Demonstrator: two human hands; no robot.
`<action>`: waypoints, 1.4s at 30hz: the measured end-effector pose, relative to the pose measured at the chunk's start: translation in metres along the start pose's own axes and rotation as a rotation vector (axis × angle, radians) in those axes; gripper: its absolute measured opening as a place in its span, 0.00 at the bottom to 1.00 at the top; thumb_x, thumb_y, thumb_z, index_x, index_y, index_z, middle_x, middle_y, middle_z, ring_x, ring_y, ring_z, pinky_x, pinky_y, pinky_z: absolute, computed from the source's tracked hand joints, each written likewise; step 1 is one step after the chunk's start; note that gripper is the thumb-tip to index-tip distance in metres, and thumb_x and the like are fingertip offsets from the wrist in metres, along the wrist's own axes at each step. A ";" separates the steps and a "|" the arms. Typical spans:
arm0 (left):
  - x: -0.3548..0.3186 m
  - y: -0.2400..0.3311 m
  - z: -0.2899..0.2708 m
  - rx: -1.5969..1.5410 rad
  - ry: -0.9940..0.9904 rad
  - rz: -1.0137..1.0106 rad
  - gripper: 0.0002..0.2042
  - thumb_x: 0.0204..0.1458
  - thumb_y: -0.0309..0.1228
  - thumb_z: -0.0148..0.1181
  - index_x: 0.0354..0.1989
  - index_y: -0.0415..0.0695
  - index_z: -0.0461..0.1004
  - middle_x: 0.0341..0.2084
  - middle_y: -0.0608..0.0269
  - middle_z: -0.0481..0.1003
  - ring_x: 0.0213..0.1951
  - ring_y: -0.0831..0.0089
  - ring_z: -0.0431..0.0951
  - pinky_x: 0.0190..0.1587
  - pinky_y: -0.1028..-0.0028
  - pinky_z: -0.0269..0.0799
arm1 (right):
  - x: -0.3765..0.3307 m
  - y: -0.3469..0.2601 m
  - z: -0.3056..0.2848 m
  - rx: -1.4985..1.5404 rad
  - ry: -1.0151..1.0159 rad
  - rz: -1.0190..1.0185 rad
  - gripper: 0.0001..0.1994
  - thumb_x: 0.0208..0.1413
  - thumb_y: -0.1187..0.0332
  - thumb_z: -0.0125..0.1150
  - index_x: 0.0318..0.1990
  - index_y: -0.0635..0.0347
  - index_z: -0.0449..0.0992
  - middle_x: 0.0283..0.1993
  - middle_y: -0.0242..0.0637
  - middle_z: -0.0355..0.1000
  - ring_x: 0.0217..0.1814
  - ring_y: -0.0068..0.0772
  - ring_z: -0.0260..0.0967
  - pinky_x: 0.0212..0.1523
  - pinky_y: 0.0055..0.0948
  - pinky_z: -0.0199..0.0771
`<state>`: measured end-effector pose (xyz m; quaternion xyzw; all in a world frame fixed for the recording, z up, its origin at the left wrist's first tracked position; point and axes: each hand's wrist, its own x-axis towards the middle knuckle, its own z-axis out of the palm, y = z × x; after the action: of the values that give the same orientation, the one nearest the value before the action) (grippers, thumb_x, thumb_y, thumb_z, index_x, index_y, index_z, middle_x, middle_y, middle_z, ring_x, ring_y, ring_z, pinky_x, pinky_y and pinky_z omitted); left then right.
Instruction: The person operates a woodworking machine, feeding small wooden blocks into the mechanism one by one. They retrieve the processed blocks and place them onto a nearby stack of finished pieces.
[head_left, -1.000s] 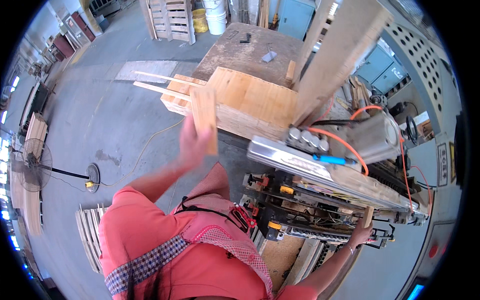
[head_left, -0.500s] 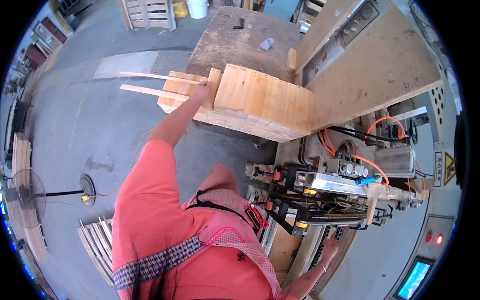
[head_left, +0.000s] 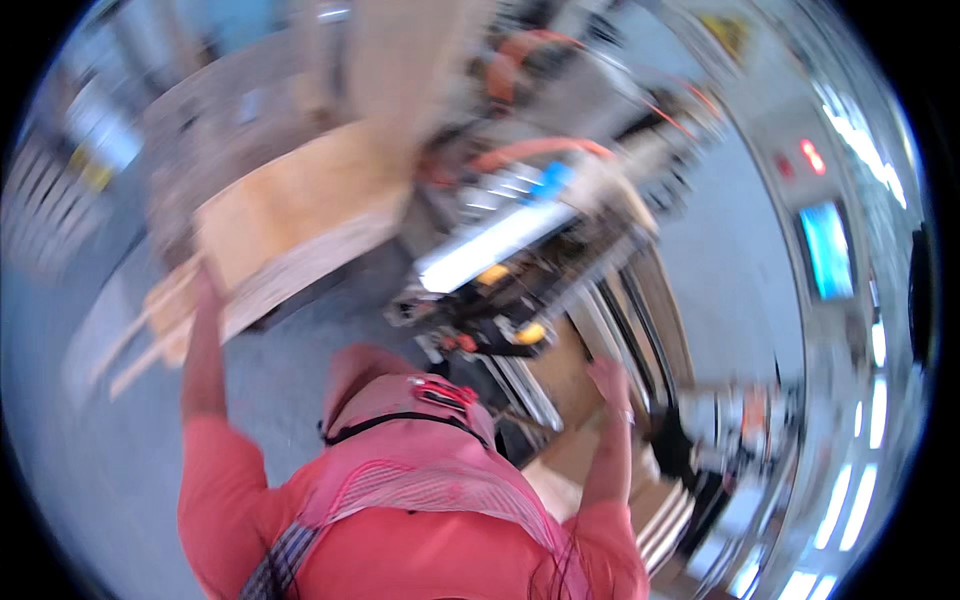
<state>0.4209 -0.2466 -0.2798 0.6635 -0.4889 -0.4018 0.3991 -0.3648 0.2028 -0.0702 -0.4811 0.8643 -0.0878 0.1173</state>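
Note:
The picture is smeared by motion. My left hand (head_left: 207,287) is stretched out to the near edge of a stack of pale wooden boards (head_left: 290,215), touching it where thin slats (head_left: 150,330) stick out to the left. Blur hides whether its fingers grip a board. My right hand (head_left: 610,382) is raised with fingers apart and nothing in it, beside a metal machine (head_left: 510,270) with yellow and red parts. My pink-sleeved arms and upper body fill the lower middle.
A large upright wooden panel (head_left: 415,60) stands behind the boards. Orange hoses (head_left: 540,150) run over the machine. A control cabinet with a lit blue screen (head_left: 828,250) and a red light is at the right. Grey concrete floor (head_left: 90,450) lies to the left.
The view has swung sharply, so boards and machine slid across the picture. My left hand stays at the board stack. My right hand has risen from low beside the machine.

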 end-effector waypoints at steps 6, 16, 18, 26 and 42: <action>-0.031 0.083 -0.011 -0.154 0.417 0.064 0.20 0.56 0.36 0.45 0.49 0.31 0.65 0.45 0.44 0.70 0.44 0.55 0.70 0.51 0.63 0.64 | -0.060 -0.019 -0.039 -0.063 0.172 0.362 0.13 0.43 0.59 0.57 0.31 0.57 0.75 0.32 0.45 0.72 0.38 0.50 0.69 0.39 0.42 0.69; -0.252 0.339 0.087 -0.176 0.283 0.973 0.15 0.53 0.24 0.43 0.49 0.31 0.61 0.48 0.44 0.65 0.50 0.59 0.66 0.55 0.63 0.58 | -0.204 0.033 -0.111 -0.518 0.510 0.872 0.11 0.47 0.60 0.58 0.28 0.60 0.74 0.33 0.44 0.73 0.37 0.45 0.72 0.37 0.39 0.73; -0.273 0.325 0.102 -0.159 0.049 1.101 0.14 0.52 0.19 0.42 0.48 0.31 0.59 0.48 0.44 0.64 0.48 0.59 0.65 0.54 0.63 0.59 | -0.221 0.025 -0.105 -0.483 0.341 1.033 0.16 0.45 0.54 0.59 0.27 0.60 0.76 0.34 0.46 0.74 0.39 0.46 0.73 0.38 0.40 0.73; -0.330 0.297 0.164 -0.333 -0.530 0.685 0.14 0.50 0.18 0.43 0.47 0.36 0.62 0.47 0.53 0.66 0.42 0.70 0.65 0.47 0.72 0.61 | -0.236 0.011 -0.084 -0.352 0.108 1.219 0.24 0.41 0.45 0.60 0.30 0.62 0.79 0.37 0.50 0.74 0.43 0.47 0.72 0.43 0.40 0.72; -0.385 0.322 0.307 -0.239 -0.971 0.313 0.08 0.53 0.21 0.48 0.40 0.39 0.71 0.34 0.64 0.74 0.35 0.80 0.72 0.40 0.80 0.66 | -0.059 0.027 -0.124 -0.058 0.338 0.481 0.18 0.40 0.55 0.62 0.33 0.61 0.74 0.28 0.45 0.72 0.33 0.48 0.70 0.34 0.39 0.69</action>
<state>-0.0448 0.0193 -0.0375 0.2696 -0.6617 -0.6517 0.2546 -0.3927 0.2717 0.0479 -0.2442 0.9630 -0.1116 -0.0247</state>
